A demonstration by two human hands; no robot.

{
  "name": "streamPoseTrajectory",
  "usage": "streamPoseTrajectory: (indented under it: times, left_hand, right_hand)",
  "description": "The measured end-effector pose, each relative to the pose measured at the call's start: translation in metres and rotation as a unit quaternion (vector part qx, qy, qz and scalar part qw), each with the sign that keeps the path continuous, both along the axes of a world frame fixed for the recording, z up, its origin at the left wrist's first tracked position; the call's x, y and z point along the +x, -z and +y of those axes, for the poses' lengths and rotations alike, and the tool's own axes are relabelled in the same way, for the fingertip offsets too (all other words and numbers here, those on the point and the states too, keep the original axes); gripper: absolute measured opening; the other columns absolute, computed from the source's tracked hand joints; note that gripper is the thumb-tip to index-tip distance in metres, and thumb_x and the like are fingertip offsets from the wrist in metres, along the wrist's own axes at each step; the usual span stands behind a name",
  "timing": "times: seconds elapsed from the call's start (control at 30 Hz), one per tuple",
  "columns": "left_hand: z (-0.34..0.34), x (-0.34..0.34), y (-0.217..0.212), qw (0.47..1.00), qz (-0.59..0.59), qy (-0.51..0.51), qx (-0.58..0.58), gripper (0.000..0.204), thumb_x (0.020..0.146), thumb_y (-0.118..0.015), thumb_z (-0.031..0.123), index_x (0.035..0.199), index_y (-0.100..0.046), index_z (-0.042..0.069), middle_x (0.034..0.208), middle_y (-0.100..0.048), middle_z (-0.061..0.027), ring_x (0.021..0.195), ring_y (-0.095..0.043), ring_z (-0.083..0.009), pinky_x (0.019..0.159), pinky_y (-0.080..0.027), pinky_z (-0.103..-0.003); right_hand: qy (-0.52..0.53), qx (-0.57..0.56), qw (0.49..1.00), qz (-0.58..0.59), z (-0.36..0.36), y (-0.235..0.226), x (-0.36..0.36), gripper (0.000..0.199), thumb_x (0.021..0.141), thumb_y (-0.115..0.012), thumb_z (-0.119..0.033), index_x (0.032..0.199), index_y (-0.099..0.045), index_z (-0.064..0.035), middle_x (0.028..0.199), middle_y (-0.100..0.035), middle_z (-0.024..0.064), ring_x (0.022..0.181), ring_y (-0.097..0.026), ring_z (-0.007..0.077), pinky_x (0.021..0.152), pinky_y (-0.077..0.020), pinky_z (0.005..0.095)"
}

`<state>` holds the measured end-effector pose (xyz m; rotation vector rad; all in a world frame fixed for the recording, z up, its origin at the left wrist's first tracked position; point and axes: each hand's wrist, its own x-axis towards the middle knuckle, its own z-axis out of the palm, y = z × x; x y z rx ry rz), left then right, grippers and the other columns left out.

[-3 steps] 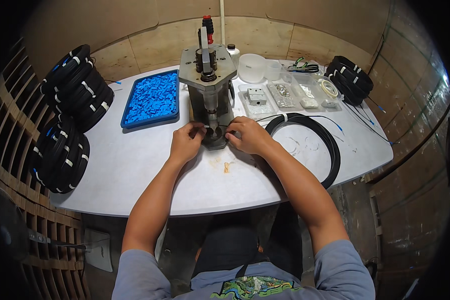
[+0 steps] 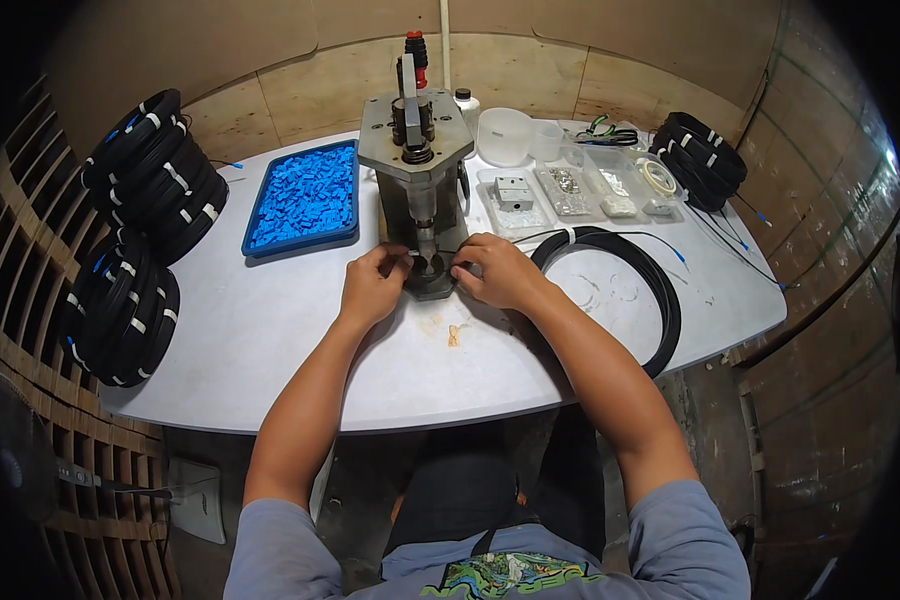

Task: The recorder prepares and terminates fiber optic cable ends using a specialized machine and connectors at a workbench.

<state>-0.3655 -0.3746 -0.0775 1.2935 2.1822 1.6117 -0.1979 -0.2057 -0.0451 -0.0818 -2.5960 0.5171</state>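
Head view: around the base of the metal press (image 2: 422, 188), we keep our left hand (image 2: 373, 285) at nine o'clock and right hand (image 2: 497, 272) at three, fingers curled; we cannot tell what either grips. Our black cable coil (image 2: 668, 300) lies toward three, beyond the right hand; the tray (image 2: 253, 252) of blue pieces (image 2: 305, 195) sits at ten.
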Motion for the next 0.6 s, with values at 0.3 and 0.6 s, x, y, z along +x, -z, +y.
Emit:
streamPoseTrajectory:
  times: [0.3,0.6]
  left_hand:
    - [-0.0001,0.0015,-0.0012,1.0,0.003,0.0,0.002,0.023,0.092,-0.066,0.012,0.108,-0.071,-0.003,0.082,-0.073,-0.0079,0.074,-0.067,-0.0118,0.071,-0.053,-0.027]
    - [0.0002,0.0004,-0.0004,1.0,-0.005,0.004,0.0,0.022,0.092,-0.066,0.012,0.108,-0.071,-0.003,0.081,-0.073,-0.0082,0.074,-0.067,-0.0114,0.071,-0.052,-0.027]
  right_hand:
    - [0.003,-0.001,1.0,-0.005,0.0003,-0.0002,0.0001,0.017,0.086,-0.069,-0.019,0.092,-0.075,-0.0035,0.094,-0.068,0.014,0.094,-0.066,0.0337,0.085,-0.054,0.0406]
    - [0.0,-0.005,1.0,-0.003,-0.0003,-0.0008,0.0006,0.016,0.085,-0.069,-0.018,0.091,-0.075,-0.0039,0.094,-0.068,0.0136,0.094,-0.066,0.0337,0.085,-0.0539,0.0406]
